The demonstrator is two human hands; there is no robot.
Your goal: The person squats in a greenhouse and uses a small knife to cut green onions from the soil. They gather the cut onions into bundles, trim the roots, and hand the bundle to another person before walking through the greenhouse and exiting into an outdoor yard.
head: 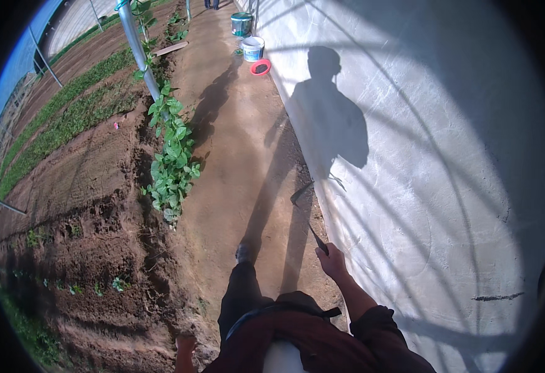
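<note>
My right hand is shut on the dark handle of a short hand tool, which points forward over the dirt path. A dark angled blade shows ahead of the handle and seems to belong to the tool; I cannot tell whether it is a hoe or a sickle. My left hand hangs low at the bottom edge, beside the tilled soil, and its fingers are not clear. One shoe is forward on the dirt path.
A pale wall bounds the right side. Along its foot stand a red basin with dark contents, a white bucket and a green bucket. Leafy vines climb a metal pole at left. Another person's legs show far ahead.
</note>
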